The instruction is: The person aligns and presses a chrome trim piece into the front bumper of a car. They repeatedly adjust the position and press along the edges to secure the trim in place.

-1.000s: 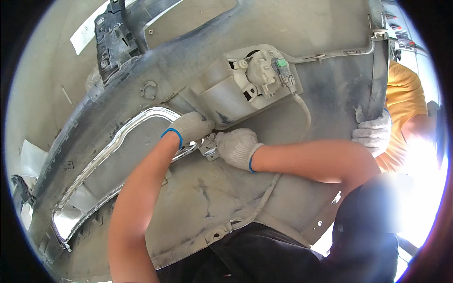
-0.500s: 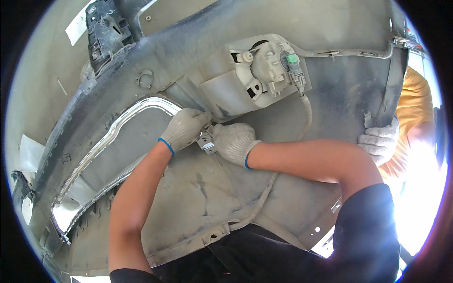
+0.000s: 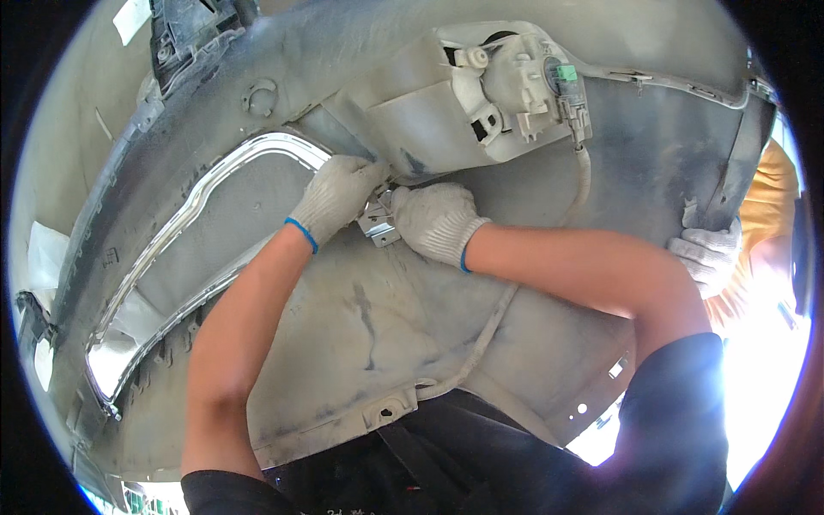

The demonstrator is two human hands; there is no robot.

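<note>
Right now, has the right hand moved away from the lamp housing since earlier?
No: the right hand shows no clear shift, staying just below the lamp housing.

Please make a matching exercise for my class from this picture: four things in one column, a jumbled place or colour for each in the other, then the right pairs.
Things
1. Bracket
2. Chrome trim
3. Tab on the housing
4. Co-worker's hand

Places and colours
A. Green
B. At the panel's right edge
C. Between the person's left hand and right hand
D. Curving away to the left of both the person's hands

Right pairs: 1-C, 2-D, 3-A, 4-B
</note>
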